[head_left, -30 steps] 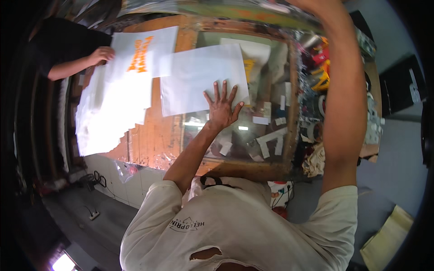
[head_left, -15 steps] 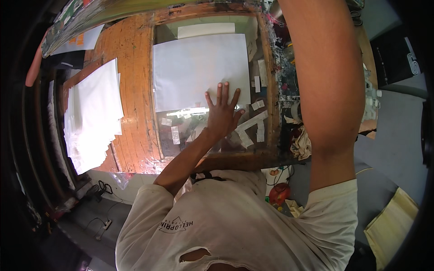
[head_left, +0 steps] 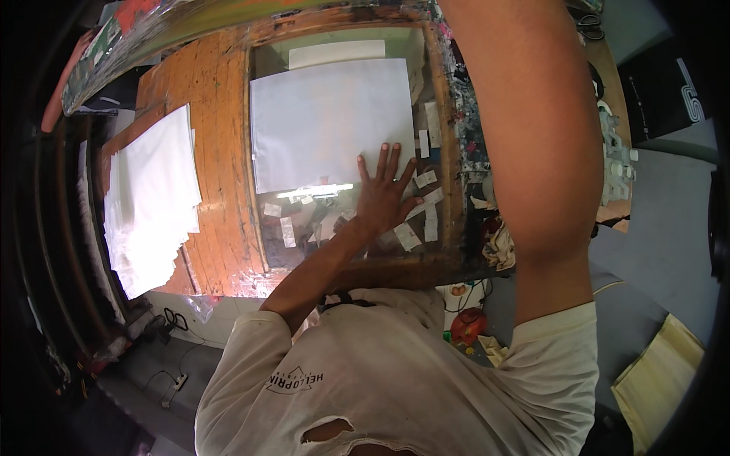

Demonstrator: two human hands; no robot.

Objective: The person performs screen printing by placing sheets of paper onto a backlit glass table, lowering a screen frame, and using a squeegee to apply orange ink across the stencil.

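Note:
A white sheet lies on a glass panel set into the wooden table. My left hand rests with fingers spread over the sheet's near right corner, its palm above the glass. Small pale tape pieces are stuck around the sheet, and a pale strip lies along its far edge. My right arm reaches up and forward past the top of the picture, so the right hand is out of sight.
A fanned stack of white sheets sits at the table's left. Across the far left hangs a tilted, paint-smeared frame, with another person's arm beside it. Bottles and a crumpled rag stand and lie at the right.
My left hand has slid slightly right across the sheet's corner, its fingers still spread. The whole view has shifted a little. At far left, the other person's hand shows more beside the tilted frame.

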